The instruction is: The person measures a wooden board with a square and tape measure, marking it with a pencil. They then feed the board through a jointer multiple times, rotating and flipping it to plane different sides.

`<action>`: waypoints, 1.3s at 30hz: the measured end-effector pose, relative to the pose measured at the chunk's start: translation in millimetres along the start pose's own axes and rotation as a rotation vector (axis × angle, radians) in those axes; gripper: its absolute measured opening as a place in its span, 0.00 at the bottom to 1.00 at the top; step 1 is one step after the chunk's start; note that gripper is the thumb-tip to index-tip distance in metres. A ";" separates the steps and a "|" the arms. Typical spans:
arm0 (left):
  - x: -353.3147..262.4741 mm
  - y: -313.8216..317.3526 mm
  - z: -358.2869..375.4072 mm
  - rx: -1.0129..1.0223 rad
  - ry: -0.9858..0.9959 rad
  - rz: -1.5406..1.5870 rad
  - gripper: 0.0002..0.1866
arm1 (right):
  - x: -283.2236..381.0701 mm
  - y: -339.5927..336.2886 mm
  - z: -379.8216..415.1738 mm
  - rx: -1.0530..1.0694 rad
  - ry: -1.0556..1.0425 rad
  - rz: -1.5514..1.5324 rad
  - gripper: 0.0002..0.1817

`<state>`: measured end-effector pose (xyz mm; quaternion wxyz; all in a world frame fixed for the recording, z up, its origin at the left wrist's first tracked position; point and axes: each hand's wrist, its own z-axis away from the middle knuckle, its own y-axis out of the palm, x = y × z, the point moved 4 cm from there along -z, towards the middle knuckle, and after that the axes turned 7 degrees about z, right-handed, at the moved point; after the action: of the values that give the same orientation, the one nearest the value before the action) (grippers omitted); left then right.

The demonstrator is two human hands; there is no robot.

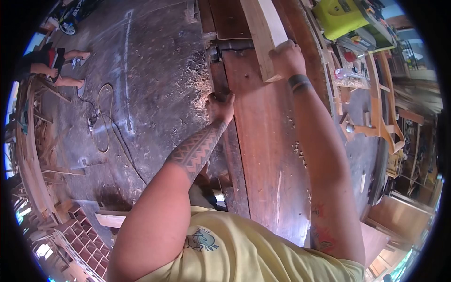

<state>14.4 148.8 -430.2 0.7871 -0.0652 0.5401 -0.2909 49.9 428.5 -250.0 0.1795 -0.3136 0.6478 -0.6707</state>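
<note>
A pale wooden beam (259, 33) reaches from the top edge down onto the reddish wooden bench (263, 141). My right hand (287, 59) is closed round the right side of the beam near its lower end. At the bench's left edge, my left hand (221, 107) grips the edge board, its fingers curled around it. A dark metal vise part (230, 45) crosses the bench just above my left hand, left of the beam. Small wood chips (299, 152) lie on the bench right of its middle.
Wood shavings (201, 87) and a looped cord (110, 120) lie on the floor to the left. A seated person (56, 66) is at the upper left. A green tool case (343, 19) and a wooden frame (376, 103) stand at the right.
</note>
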 end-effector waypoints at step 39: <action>2.8 2.9 7.4 -0.012 0.098 0.039 0.50 | 58.2 23.9 -157.5 -0.060 -0.605 0.660 0.12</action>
<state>22.8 148.1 -430.6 0.7647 -0.0449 0.5809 -0.2752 -100.0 507.7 -256.8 0.5560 -0.2775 0.6506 -0.4365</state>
